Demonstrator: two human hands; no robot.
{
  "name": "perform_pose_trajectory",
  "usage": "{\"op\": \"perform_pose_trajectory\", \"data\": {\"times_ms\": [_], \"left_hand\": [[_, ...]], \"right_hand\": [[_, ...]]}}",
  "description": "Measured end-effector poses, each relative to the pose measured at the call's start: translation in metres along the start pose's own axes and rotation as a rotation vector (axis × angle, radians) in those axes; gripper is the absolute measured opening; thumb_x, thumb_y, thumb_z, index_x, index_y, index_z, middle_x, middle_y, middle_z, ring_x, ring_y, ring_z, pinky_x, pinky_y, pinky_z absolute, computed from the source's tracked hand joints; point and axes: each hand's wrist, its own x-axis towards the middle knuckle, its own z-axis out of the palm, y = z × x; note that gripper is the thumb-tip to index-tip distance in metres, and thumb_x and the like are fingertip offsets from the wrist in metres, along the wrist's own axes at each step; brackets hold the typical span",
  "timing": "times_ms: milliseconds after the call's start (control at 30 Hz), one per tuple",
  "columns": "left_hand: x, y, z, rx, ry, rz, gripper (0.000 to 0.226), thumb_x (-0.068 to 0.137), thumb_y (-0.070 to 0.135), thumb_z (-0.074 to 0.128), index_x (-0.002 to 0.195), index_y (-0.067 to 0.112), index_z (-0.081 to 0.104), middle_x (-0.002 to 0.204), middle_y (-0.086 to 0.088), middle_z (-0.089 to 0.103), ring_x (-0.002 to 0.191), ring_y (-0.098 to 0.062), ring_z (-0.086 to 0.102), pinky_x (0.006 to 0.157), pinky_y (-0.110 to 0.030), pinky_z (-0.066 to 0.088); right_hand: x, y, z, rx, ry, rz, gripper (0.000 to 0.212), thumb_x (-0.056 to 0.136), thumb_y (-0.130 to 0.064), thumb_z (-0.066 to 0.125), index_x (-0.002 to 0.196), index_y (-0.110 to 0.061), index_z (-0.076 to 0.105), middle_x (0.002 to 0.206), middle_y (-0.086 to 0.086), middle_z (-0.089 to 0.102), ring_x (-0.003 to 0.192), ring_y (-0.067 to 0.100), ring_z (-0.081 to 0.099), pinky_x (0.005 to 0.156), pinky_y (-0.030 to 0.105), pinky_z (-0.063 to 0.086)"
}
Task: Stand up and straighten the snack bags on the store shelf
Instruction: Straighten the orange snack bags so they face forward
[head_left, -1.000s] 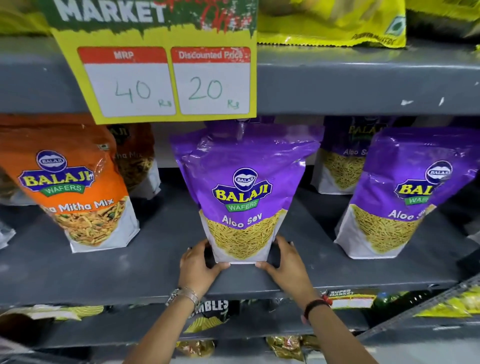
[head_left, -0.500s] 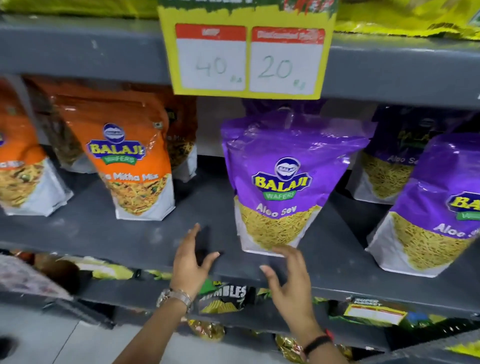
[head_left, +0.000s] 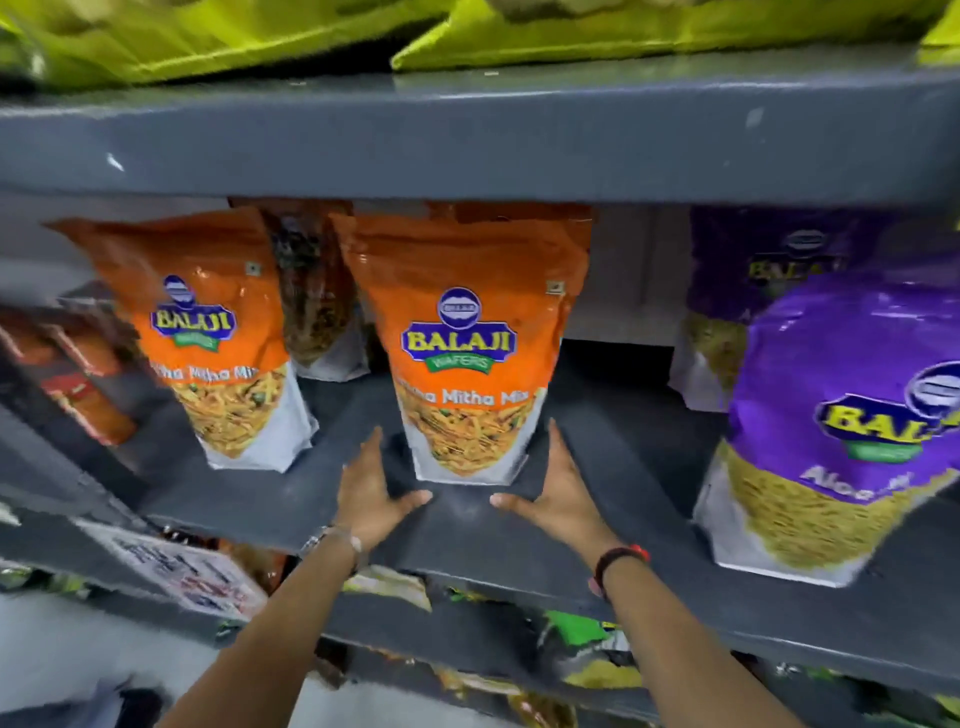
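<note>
An orange Balaji Mitha Mix bag (head_left: 462, 343) stands upright in the middle of the grey shelf (head_left: 457, 525). My left hand (head_left: 371, 488) lies open on the shelf just left of the bag's base. My right hand (head_left: 558, 491) is open just right of the base. Neither hand grips the bag; whether the fingertips touch its lower corners I cannot tell. A second orange bag (head_left: 208, 338) stands to the left, tilted. A purple Aloo Sev bag (head_left: 841, 415) stands at the right.
More orange bags (head_left: 317, 291) and a purple bag (head_left: 753, 291) stand behind the front row. Red packets (head_left: 72, 384) lean at the far left. Yellow-green bags (head_left: 623, 31) lie on the shelf above. Lower shelves hold mixed packets (head_left: 582, 639) and a white label (head_left: 182, 566).
The view swung left from the purple Aloo Sev bag to the orange bag. Both hands let go of the purple bag and moved left to either side of the orange bag's base.
</note>
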Motion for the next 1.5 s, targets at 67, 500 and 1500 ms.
{"op": "perform_pose_trajectory", "data": {"times_ms": [67, 500, 1500], "left_hand": [[0.023, -0.001, -0.007, -0.025, -0.133, 0.059, 0.116, 0.047, 0.049, 0.075, 0.138, 0.010, 0.016, 0.147, -0.006, 0.027, 0.135, -0.024, 0.027, 0.111, -0.047, 0.026], [0.024, -0.018, 0.008, -0.051, -0.199, 0.156, 0.074, 0.064, 0.040, 0.069, 0.124, 0.016, 0.033, 0.132, -0.006, 0.051, 0.129, -0.033, 0.037, 0.116, -0.051, 0.006], [-0.012, -0.020, 0.001, -0.051, -0.103, 0.174, 0.079, 0.075, 0.029, 0.067, 0.137, 0.017, 0.020, 0.147, -0.004, 0.035, 0.136, -0.024, 0.028, 0.116, -0.042, 0.000]], "right_hand": [[0.011, -0.007, 0.011, -0.014, 0.070, -0.018, 0.095, 0.056, -0.038, 0.083, 0.131, -0.024, 0.028, 0.140, -0.002, 0.041, 0.131, 0.017, 0.036, 0.108, 0.039, 0.032], [-0.024, -0.006, 0.029, -0.339, 0.286, 0.031, 0.070, 0.063, -0.048, 0.069, 0.120, -0.017, 0.043, 0.122, 0.008, 0.057, 0.113, 0.028, 0.047, 0.103, 0.052, 0.035], [-0.056, -0.018, 0.026, -0.168, 0.360, 0.124, 0.074, 0.058, -0.019, 0.084, 0.120, -0.015, 0.045, 0.123, 0.005, 0.054, 0.118, 0.022, 0.044, 0.093, 0.030, 0.038]]}}
